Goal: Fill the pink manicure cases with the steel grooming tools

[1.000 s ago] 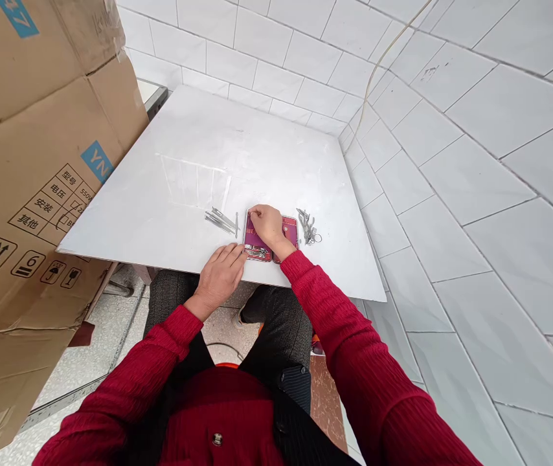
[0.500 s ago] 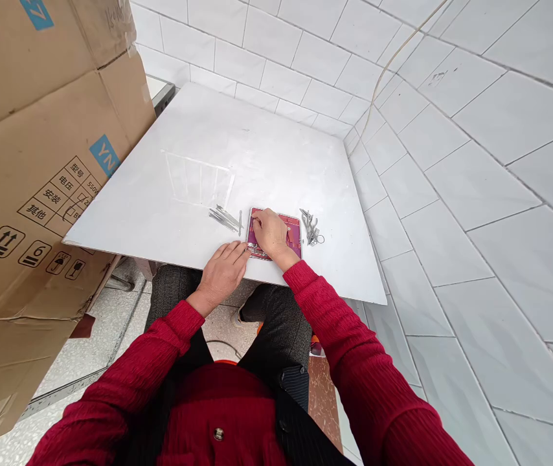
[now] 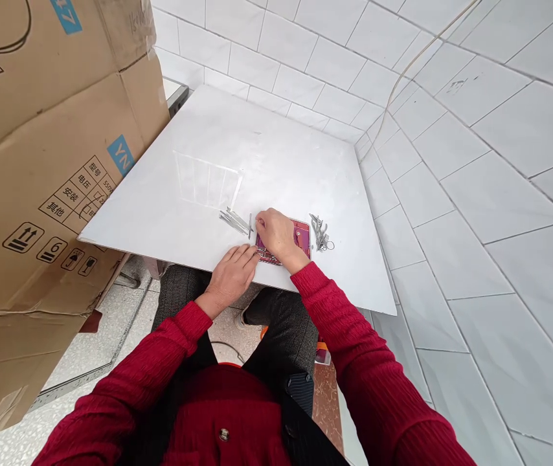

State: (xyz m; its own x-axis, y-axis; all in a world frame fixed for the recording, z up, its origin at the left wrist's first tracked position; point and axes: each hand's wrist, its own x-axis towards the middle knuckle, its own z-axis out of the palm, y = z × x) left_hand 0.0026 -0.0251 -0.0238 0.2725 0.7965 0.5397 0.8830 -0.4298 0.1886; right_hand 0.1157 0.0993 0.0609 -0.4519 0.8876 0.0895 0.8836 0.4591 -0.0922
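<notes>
A small open case with a red-purple lining (image 3: 302,234) lies near the front edge of the white board, some slim metal tools in its lower part. My right hand (image 3: 276,234) is over its left half, fingers curled down at the left edge; what they pinch, if anything, is hidden. Flat on the board, fingers stretched out, my left hand (image 3: 232,274) touches the case's lower left corner. Left of the case are several thin metal tools (image 3: 234,221) in a loose bunch, with one separate tool (image 3: 250,226). To its right is a pile of silvery clipper-like tools (image 3: 320,232).
The white tabletop (image 3: 276,155) reaches back to a tiled wall (image 3: 296,52). Large cardboard boxes (image 3: 63,142) stand against its left side. A pale cable (image 3: 403,74) hangs down the wall at the right corner. My legs (image 3: 281,317) are under the front edge.
The view has shifted slightly, so everything sits a little further right. My right hand has moved a little toward the case's left edge. My left hand stays at the corner.
</notes>
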